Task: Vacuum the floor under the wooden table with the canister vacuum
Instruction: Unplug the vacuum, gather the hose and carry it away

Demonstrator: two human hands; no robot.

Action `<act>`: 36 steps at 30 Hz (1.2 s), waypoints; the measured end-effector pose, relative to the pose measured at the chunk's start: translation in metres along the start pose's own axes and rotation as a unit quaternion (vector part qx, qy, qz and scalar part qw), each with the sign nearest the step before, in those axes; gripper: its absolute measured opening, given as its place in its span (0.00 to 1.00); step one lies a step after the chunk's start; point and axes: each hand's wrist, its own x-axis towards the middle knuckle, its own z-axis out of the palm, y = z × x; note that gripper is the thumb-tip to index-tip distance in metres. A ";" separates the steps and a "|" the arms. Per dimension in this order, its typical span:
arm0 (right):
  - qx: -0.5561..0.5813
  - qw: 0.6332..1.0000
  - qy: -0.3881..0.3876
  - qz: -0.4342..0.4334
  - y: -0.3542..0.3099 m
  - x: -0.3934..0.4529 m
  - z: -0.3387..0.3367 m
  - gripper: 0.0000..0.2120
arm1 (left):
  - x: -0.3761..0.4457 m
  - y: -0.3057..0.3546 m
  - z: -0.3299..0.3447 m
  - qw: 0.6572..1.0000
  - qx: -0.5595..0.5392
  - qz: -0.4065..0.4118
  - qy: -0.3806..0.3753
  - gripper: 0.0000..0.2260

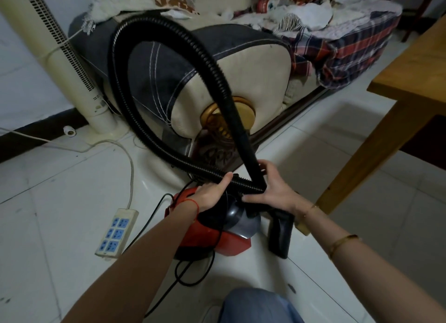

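Though cluttered, white tiled floor (pixel 60 197)

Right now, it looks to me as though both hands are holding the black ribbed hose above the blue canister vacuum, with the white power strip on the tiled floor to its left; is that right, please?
Not quite: the canister vacuum is red with a grey top, not blue, as the head view shows. The rest holds: the left hand and the right hand hold the black ribbed hose above it, and the white power strip lies on the tiled floor to its left.

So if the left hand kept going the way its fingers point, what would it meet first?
It already touches the ribbed hose; beyond that, the left hand would probably reach the sofa's carved base, though depth is unclear.
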 end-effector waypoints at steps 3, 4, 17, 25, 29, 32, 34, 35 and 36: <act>-0.088 0.996 -0.002 -0.018 0.001 0.007 0.002 0.43 | 0.000 -0.001 -0.002 1.000 -0.017 -0.007 0.001 0.34; -0.095 0.995 -0.008 -0.019 -0.001 0.009 0.001 0.41 | -0.001 0.000 -0.003 1.000 -0.016 -0.008 0.002 0.34; -0.062 0.993 -0.100 0.018 -0.008 0.032 -0.003 0.41 | -0.002 -0.009 0.000 0.999 -0.001 0.047 0.001 0.33; -0.067 0.998 -0.014 -0.007 -0.011 0.025 0.008 0.23 | 0.014 -0.033 0.001 0.968 0.169 0.179 0.039 0.25; -0.067 0.997 0.034 0.004 -0.011 0.020 0.012 0.22 | 0.022 -0.032 0.007 0.967 0.184 0.156 0.084 0.16; -0.086 0.994 0.063 0.014 -0.013 0.017 0.015 0.22 | 0.025 -0.033 0.007 0.964 0.204 0.141 0.093 0.11; -0.106 0.991 0.084 0.017 -0.012 0.015 0.017 0.23 | 0.026 -0.035 0.005 0.959 0.234 0.123 0.099 0.13; -0.115 0.989 0.094 0.018 -0.011 0.015 0.018 0.23 | 0.026 -0.036 0.003 0.955 0.254 0.116 0.103 0.14; -0.122 0.987 0.101 0.019 -0.010 0.015 0.019 0.23 | 0.028 -0.037 0.001 0.951 0.268 0.109 0.108 0.14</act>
